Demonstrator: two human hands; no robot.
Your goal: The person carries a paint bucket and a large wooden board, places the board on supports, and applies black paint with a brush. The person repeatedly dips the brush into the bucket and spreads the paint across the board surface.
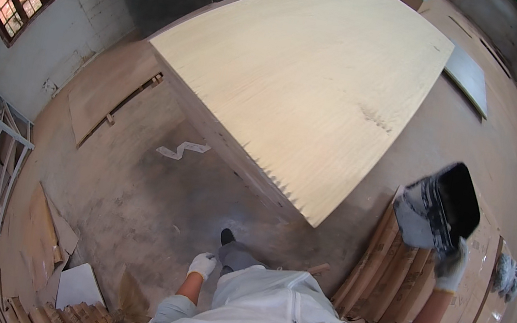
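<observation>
Two white-gloved hands show in the head view, set well apart on either side of a person in a pale top. Out to the right, the right hand (452, 268) has its grip closed on the near edge of a black bucket (407, 212), which is tilted so that its dark mouth faces up and to the right. Holding it by the edge probably keeps the fingers off the smeared outer wall, and the arm held out wide seems to keep it away from the clothes. What is inside, if anything, I can't make out. Behind it lie long brown cartons (383, 280), with plastic-wrapped bundles (508, 276) farther right.

The left hand (203, 264) hangs low beside the leg, holding nothing that I can see; its fingers look loosely curled, but I cannot tell how far they are closed. Perhaps it is down there simply because one hand is enough for the bucket.

Ahead lies a broad pale wood panel (313, 88), raised above the floor (162, 200), likely so that its top can be reached from all sides. Dark jagged marks run along its near edge, and a crumpled white strip (183, 149) lies on the floor to its left
</observation>
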